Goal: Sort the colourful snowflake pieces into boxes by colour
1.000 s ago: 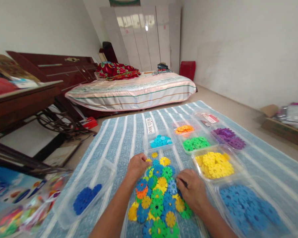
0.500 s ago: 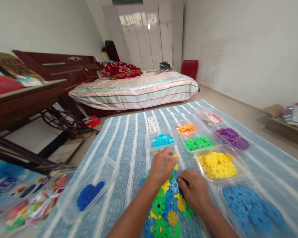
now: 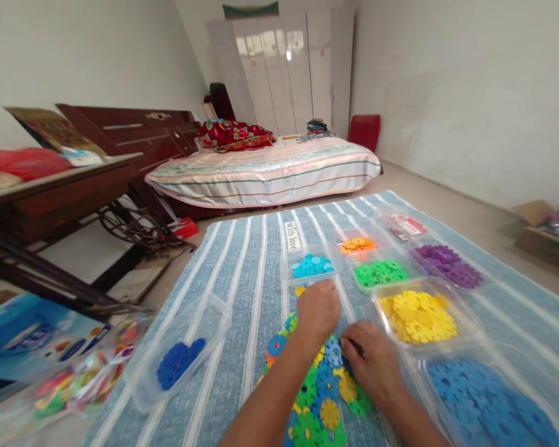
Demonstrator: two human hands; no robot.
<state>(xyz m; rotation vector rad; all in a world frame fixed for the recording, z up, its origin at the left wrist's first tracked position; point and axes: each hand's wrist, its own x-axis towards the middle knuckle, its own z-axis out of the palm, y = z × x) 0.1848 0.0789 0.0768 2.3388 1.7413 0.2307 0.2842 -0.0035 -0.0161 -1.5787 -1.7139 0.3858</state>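
A flat assembly of notched interlocking discs (image 3: 328, 385) in green, blue, yellow and orange lies on the striped cloth in front of me, partly covered by my forearms. My left hand (image 3: 319, 310) is closed over its far end, knuckles up; its fingertips and anything in them are hidden. A small yellow disc (image 3: 300, 290) shows beside that hand. At the right edge of the assembly, my right hand (image 3: 372, 360) pinches with thumb and forefinger at a dark blue disc, mostly covered by the fingers.
Clear tubs hold light blue (image 3: 313, 266), orange (image 3: 358, 245), green (image 3: 381, 273), purple (image 3: 447, 264), yellow (image 3: 419, 316) and blue discs (image 3: 491, 397). Another tub (image 3: 144, 372) with dark blue discs stands left. Beyond the cloth (image 3: 233, 261) are a bed (image 3: 270, 174) and a sewing-machine table (image 3: 65, 186).
The whole view has shifted slightly, so things sit further right. My left hand has turned, hiding its fingertips and the yellow piece seen by them. My right hand keeps its pinch.
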